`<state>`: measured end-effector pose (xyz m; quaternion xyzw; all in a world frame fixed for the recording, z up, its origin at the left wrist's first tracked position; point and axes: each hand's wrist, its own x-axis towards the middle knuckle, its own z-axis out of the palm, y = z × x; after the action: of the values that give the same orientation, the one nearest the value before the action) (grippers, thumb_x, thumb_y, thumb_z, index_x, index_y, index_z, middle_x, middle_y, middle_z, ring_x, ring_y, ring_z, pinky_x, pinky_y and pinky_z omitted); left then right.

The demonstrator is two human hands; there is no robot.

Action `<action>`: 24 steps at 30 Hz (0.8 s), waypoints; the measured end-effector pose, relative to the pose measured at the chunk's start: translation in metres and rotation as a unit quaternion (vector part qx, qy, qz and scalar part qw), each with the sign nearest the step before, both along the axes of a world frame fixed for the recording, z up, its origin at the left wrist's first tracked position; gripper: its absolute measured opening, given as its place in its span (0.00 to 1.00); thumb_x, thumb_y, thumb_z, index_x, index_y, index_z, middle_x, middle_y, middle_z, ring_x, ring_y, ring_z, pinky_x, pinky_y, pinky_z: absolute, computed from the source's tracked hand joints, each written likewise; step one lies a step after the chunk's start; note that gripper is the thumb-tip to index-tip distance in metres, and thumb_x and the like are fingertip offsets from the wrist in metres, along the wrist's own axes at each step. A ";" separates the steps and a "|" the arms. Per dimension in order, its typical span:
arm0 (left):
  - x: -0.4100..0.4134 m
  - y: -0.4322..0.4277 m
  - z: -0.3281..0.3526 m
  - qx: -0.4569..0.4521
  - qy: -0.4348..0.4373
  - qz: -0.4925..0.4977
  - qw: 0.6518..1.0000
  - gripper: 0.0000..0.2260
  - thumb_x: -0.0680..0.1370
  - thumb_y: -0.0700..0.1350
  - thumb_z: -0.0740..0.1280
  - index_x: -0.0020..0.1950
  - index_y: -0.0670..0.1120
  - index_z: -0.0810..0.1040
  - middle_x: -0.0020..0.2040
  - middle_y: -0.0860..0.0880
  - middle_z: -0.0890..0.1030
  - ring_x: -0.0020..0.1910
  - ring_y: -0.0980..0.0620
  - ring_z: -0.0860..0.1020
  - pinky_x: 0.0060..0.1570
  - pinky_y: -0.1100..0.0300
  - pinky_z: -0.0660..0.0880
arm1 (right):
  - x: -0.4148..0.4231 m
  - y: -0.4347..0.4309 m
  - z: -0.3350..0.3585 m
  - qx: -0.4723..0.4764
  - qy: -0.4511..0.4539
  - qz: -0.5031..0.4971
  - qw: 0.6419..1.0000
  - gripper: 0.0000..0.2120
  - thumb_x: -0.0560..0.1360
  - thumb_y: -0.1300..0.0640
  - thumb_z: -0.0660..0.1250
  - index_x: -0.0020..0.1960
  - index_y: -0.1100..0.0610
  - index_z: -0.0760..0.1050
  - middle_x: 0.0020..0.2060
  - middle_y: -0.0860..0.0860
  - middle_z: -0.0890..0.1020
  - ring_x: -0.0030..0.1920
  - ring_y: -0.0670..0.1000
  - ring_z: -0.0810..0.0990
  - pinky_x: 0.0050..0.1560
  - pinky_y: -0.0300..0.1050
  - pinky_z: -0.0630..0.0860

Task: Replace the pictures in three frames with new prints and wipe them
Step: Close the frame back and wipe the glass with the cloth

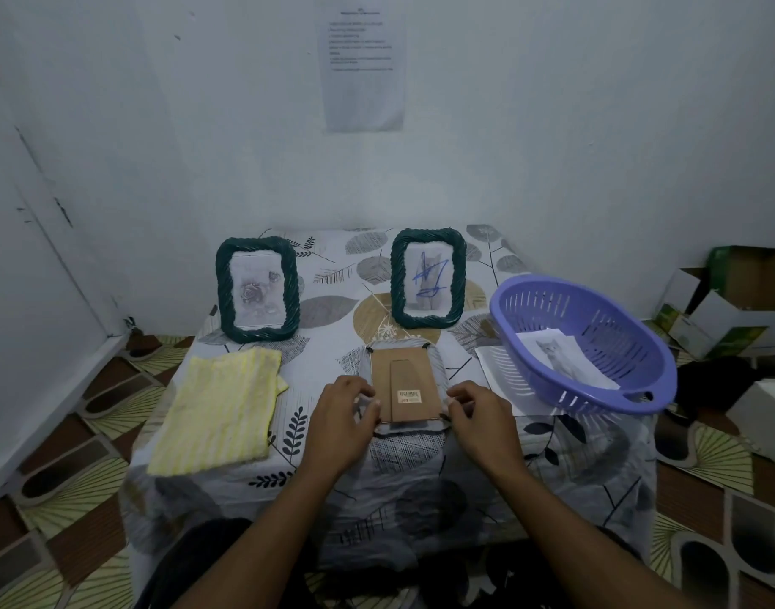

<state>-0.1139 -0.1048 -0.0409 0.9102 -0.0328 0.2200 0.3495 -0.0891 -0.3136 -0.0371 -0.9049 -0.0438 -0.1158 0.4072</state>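
Cardboard backing faces up on a picture frame (405, 382) that lies face down on the table (333, 490), right in front of the seated person. Its long side runs straight away from them toward the wall. The folded stand is flat against the backing. Both hands work the near end, one at each side and about equally close. The left hand (339, 426) has its fingers (365, 393) curled onto the frame's left edge. The right hand (486, 421) pinches narrowly at the near right corner, probably on a small dark clip, though the clip is too small to be sure. The backing looks seated, so the next move likely turns on freeing those corner clips. To the right, near the right hand, a purple basket (640, 345) holds one loose cat print (557, 360) and rests on a white sheet (491, 364). Behind, two green frames stand upright: a rose picture (257, 290) on the left and a cat picture scribbled over in blue (428, 278) on the right. A yellow cloth (218, 406) lies folded beside the left hand.
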 end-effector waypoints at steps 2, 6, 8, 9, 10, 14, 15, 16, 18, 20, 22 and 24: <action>0.009 -0.002 0.004 0.006 0.025 0.004 1.000 0.10 0.75 0.51 0.64 0.50 0.47 0.78 0.51 0.51 0.78 0.51 0.50 0.73 0.50 0.56 0.70 | 0.007 0.002 0.002 -0.015 0.012 -0.002 1.000 0.08 0.76 0.58 0.65 0.53 0.54 0.80 0.46 0.51 0.83 0.47 0.50 0.81 0.48 0.43 0.77; 0.026 -0.016 0.011 0.078 0.085 0.002 0.993 0.14 0.76 0.55 0.65 0.57 0.48 0.77 0.59 0.50 0.76 0.60 0.49 0.69 0.57 0.52 0.68 | 0.022 0.010 0.009 -0.009 0.039 -0.017 0.999 0.12 0.77 0.60 0.60 0.56 0.54 0.78 0.50 0.53 0.83 0.51 0.54 0.80 0.51 0.46 0.77; 0.032 -0.025 0.016 0.106 0.110 0.013 0.988 0.17 0.76 0.58 0.63 0.59 0.49 0.75 0.62 0.50 0.74 0.62 0.49 0.67 0.60 0.52 0.65 | 0.029 0.014 0.011 -0.002 0.054 -0.025 0.998 0.12 0.77 0.61 0.58 0.55 0.53 0.78 0.51 0.54 0.82 0.51 0.55 0.80 0.50 0.46 0.76; 0.034 -0.028 0.018 0.112 0.123 0.020 0.986 0.19 0.76 0.59 0.62 0.61 0.50 0.74 0.63 0.50 0.73 0.64 0.48 0.66 0.60 0.51 0.64 | 0.032 0.016 0.012 0.003 0.059 -0.025 0.998 0.12 0.77 0.61 0.58 0.55 0.53 0.77 0.51 0.54 0.82 0.51 0.55 0.79 0.49 0.46 0.76; 0.037 -0.032 0.020 0.115 0.137 0.025 0.984 0.21 0.76 0.61 0.61 0.64 0.50 0.72 0.65 0.50 0.72 0.65 0.48 0.66 0.62 0.50 0.63 | 0.034 0.016 0.013 0.012 0.060 -0.024 0.998 0.12 0.77 0.62 0.57 0.54 0.53 0.77 0.51 0.54 0.82 0.50 0.55 0.79 0.48 0.45 0.75; 0.044 -0.047 0.034 0.115 0.208 0.043 0.970 0.34 0.71 0.73 0.57 0.70 0.53 0.66 0.71 0.47 0.66 0.69 0.44 0.64 0.66 0.44 0.59 | 0.036 0.018 0.025 0.136 0.066 -0.025 0.988 0.12 0.77 0.64 0.57 0.52 0.52 0.76 0.47 0.52 0.83 0.49 0.53 0.81 0.49 0.49 0.77; 0.045 -0.050 0.038 0.108 0.223 0.045 0.968 0.38 0.69 0.75 0.57 0.70 0.53 0.64 0.71 0.46 0.65 0.69 0.43 0.63 0.65 0.43 0.60 | 0.036 0.020 0.028 0.184 0.072 -0.022 0.980 0.12 0.76 0.64 0.57 0.51 0.52 0.76 0.45 0.52 0.84 0.48 0.53 0.82 0.50 0.51 0.79; 0.048 -0.051 0.043 0.093 0.236 0.043 0.966 0.40 0.67 0.76 0.59 0.71 0.52 0.63 0.71 0.45 0.65 0.69 0.42 0.63 0.65 0.43 0.61 | 0.035 0.022 0.033 0.229 0.078 -0.016 0.970 0.12 0.76 0.64 0.57 0.51 0.52 0.76 0.43 0.52 0.84 0.47 0.53 0.82 0.50 0.52 0.79; 0.053 -0.049 0.051 0.041 0.253 0.038 0.966 0.41 0.65 0.72 0.65 0.71 0.51 0.63 0.70 0.44 0.65 0.68 0.42 0.65 0.65 0.44 0.65 | 0.035 0.025 0.044 0.309 0.093 0.001 0.947 0.13 0.77 0.65 0.56 0.50 0.52 0.75 0.42 0.53 0.85 0.45 0.53 0.83 0.47 0.51 0.80; 0.055 -0.042 0.058 -0.065 0.241 0.025 0.968 0.37 0.66 0.63 0.71 0.69 0.50 0.66 0.66 0.46 0.70 0.63 0.44 0.70 0.60 0.47 0.72 | 0.036 0.027 0.054 0.342 0.098 0.021 0.934 0.12 0.78 0.64 0.55 0.51 0.52 0.74 0.42 0.54 0.86 0.45 0.52 0.84 0.44 0.47 0.78; 0.053 -0.037 0.065 -0.215 0.208 -0.010 0.954 0.26 0.70 0.55 0.72 0.65 0.49 0.70 0.60 0.48 0.75 0.56 0.48 0.76 0.52 0.52 0.76 | 0.039 0.029 0.062 0.332 0.088 0.033 0.938 0.09 0.78 0.62 0.57 0.52 0.53 0.74 0.43 0.53 0.86 0.46 0.50 0.83 0.45 0.46 0.77; 0.050 -0.031 0.072 -0.356 0.175 -0.035 0.917 0.15 0.74 0.52 0.69 0.57 0.47 0.74 0.53 0.47 0.79 0.49 0.50 0.78 0.45 0.55 0.77 | 0.043 0.030 0.064 0.308 0.081 0.028 0.948 0.07 0.80 0.60 0.58 0.53 0.53 0.74 0.46 0.51 0.84 0.49 0.49 0.81 0.44 0.43 0.75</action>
<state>-0.0637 -0.1361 0.0316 0.7477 0.0778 0.0424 0.6581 -0.0463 -0.2832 0.0272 -0.7404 0.0019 -0.0386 0.6711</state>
